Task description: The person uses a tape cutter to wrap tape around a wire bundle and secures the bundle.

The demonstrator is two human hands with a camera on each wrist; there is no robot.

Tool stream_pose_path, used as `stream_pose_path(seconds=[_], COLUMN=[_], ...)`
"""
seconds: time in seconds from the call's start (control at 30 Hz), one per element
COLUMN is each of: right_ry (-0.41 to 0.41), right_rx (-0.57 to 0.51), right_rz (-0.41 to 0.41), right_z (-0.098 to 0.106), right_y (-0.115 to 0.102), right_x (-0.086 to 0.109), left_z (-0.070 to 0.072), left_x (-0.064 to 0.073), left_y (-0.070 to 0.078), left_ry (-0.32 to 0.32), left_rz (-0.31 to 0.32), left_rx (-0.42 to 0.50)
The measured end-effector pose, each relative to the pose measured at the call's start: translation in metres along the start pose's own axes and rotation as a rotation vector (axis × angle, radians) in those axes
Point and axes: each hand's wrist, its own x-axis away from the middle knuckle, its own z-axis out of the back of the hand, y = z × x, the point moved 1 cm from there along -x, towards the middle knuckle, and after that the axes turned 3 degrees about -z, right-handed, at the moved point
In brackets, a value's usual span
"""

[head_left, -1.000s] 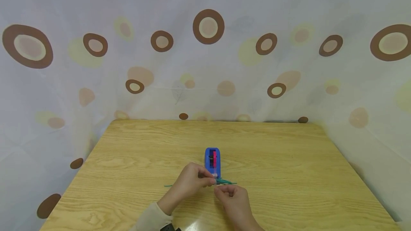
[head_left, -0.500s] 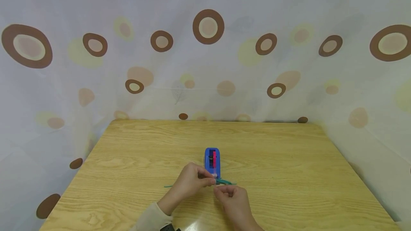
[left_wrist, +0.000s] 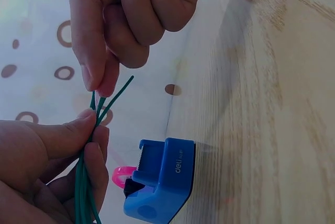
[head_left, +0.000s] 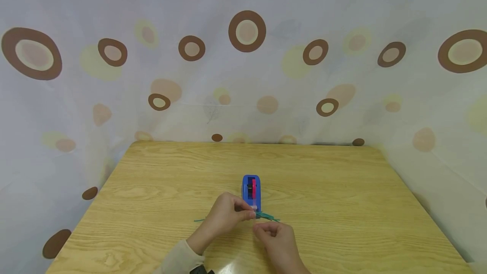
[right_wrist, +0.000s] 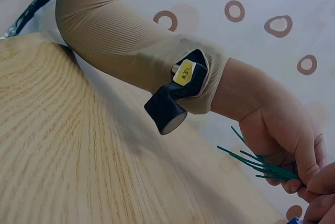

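My left hand (head_left: 227,213) pinches a bundle of thin green strands (head_left: 268,216) between thumb and fingers, their ends sticking out on both sides. In the left wrist view the green strands (left_wrist: 84,187) run through the curled fingers of my left hand (left_wrist: 57,161). Close by, my right hand (head_left: 277,238) pinches the end of what looks like a clear tape strip (head_left: 254,220), just nearer the body than the bundle. Just beyond the hands stands a blue tape dispenser (head_left: 251,193) with a pink roll (head_left: 254,188). Fingertips partly hide the tape.
The wooden table (head_left: 323,181) carries the dispenser. A patterned curtain (head_left: 285,75) hangs behind and at both sides. A dark camera mount (right_wrist: 178,93) sits on the left sleeve (right_wrist: 125,41).
My right hand has edged slightly toward the body, and the gap to my left fingertips is a little wider. The strands' right ends tilt slightly downward; the dispenser stays put.
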Motion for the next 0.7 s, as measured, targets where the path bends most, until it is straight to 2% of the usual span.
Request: stream_pose_path(seconds=[0.2,0.37,0.57,0.7], right_ry=[0.010,-0.021,-0.061,-0.066], right_rx=[0.027,0.027,-0.030,-0.083], right_rz=[-0.011,-0.013,-0.036,-0.012], right_z=[-0.001,0.000,0.002,0.002], right_y=[-0.004,-0.009,-0.015,-0.019], right_x=[0.003,0.006,0.007,0.008], left_z=[0.001,0.001,0.002,0.002], left_x=[0.000,0.000,0.001,0.001], left_y=[0.000,0.000,0.001,0.001], left_ry=[0.009,0.011,0.008,0.009], left_rz=[0.004,0.003,0.011,0.007], left_rx=[-0.018,-0.023,-0.037,-0.037])
